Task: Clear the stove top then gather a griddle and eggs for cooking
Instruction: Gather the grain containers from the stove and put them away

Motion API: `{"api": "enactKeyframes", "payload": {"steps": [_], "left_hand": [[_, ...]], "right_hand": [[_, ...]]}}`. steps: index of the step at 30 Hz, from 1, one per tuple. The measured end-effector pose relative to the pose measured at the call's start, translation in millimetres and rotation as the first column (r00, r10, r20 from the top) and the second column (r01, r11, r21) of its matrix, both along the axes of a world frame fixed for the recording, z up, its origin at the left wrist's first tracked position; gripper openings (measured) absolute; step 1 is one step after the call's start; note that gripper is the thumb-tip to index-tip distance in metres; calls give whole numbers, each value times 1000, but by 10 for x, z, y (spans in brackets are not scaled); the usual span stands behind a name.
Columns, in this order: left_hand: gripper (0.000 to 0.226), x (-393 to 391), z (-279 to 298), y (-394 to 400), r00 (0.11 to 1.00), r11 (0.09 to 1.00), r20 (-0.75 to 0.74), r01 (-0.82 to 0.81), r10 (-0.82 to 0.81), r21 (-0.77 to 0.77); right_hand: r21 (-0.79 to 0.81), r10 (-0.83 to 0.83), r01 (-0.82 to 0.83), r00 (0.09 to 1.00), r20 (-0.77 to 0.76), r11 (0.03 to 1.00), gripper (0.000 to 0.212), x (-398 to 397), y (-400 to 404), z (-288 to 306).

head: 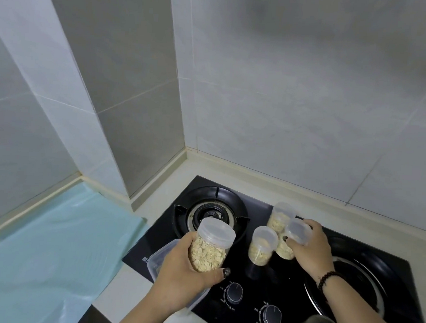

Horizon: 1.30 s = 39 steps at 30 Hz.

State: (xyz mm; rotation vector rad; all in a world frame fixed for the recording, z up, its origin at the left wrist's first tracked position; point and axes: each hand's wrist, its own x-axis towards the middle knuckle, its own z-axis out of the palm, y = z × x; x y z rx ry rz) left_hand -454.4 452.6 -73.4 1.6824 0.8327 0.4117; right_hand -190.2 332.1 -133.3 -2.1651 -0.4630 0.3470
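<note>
Grey tiled corner behind black stove top, lower right of frame. Light, stiff, smooth plastic oat jars: best taken round the body. Left hand grip wrapped round large jar, lifted and tilted; right hand grip pinching small jar from above

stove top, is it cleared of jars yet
No, two jars stand free on the stove top, while the right hand grips a third there.
</note>
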Motion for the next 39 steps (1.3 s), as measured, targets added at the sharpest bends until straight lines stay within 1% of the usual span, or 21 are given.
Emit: {"api": "enactKeyframes", "payload": {"steps": [3, 4, 7, 10, 12, 13, 15, 16, 17, 19, 21, 23, 24, 26, 30, 32, 33, 34, 35, 37, 39], "left_hand": [[64, 3, 27, -71, 1000, 999, 9, -17, 17, -48], [60, 5, 35, -93, 999, 997, 16, -27, 28, -69], [51, 33, 73, -185, 996, 988, 51, -62, 70, -144], [54, 43, 83, -277, 990, 974, 91, -88, 110, -210], [59, 29, 83, -322, 983, 955, 119, -103, 141, -278], [59, 14, 92, -342, 979, 944, 135, -103, 152, -312], [61, -35, 104, -359, 971, 920, 183, -75, 156, -385], [67, -65, 89, -351, 965, 909, 211, -57, 156, -412], [74, -108, 74, -343, 958, 898, 237, -41, 159, -438], [84, -190, 47, -330, 941, 869, 291, -10, 176, -494], [92, -274, 38, -325, 922, 826, 335, 30, 195, -563], [91, -379, 51, -331, 894, 775, 385, 74, 227, -628], [86, -431, 55, -331, 880, 755, 411, 96, 240, -649], [77, -566, 82, -319, 856, 746, 446, 114, 262, -656], [74, -968, 115, -253, 788, 726, 477, 57, 388, -685], [73, -1255, 143, -226, 754, 715, 487, 33, 441, -698], [74, -1337, 159, -221, 748, 704, 480, 24, 458, -710], [77, -1564, 161, -201, 725, 686, 473, 0, 501, -727], [82, -1712, 173, -191, 711, 669, 459, -21, 532, -743], [89, -2072, 198, -171, 650, 644, 457, -65, 607, -762], [92, -2454, 241, -165, 581, 632, 464, -114, 668, -767]], "right_hand": [[128, -44, 47, 999, -24, 991, 69, -87, -128, 191], [174, -54, 61, 997, -48, 983, 69, -123, -164, 257], [355, -19, 86, 982, -187, 931, 51, -250, -275, 470], [540, 153, 72, 920, -361, 839, 40, -434, -338, 654], [636, 288, 102, 829, -480, 765, 38, -591, -351, 745], [656, 335, 129, 777, -533, 744, 36, -676, -348, 780], [648, 382, 168, 688, -617, 743, 30, -839, -334, 811], [635, 393, 190, 645, -655, 749, 26, -921, -328, 829], [626, 399, 208, 612, -683, 751, 28, -992, -315, 829], [625, 414, 248, 565, -714, 740, 36, -1110, -292, 817], [625, 439, 304, 498, -748, 719, 47, -1213, -265, 834], [621, 473, 301, 440, -764, 724, 54, -1318, -219, 864], [624, 491, 287, 418, -764, 726, 55, -1366, -196, 882], [646, 544, 245, 374, -751, 723, 55, -1477, -113, 910], [707, 641, 146, 326, -694, 692, 54, -1812, 134, 993], [726, 684, 72, 281, -673, 684, 64, -2053, 289, 1031], [728, 693, 55, 265, -670, 683, 71, -2118, 322, 1033], [726, 705, 14, 225, -672, 688, 75, -2309, 428, 1046], [728, 715, -2, 190, -672, 685, 75, -2430, 488, 1046], [727, 725, -36, 124, -677, 685, 75, -2754, 630, 1048], [738, 743, -92, 60, -666, 669, 86, -3122, 771, 1052]]}}
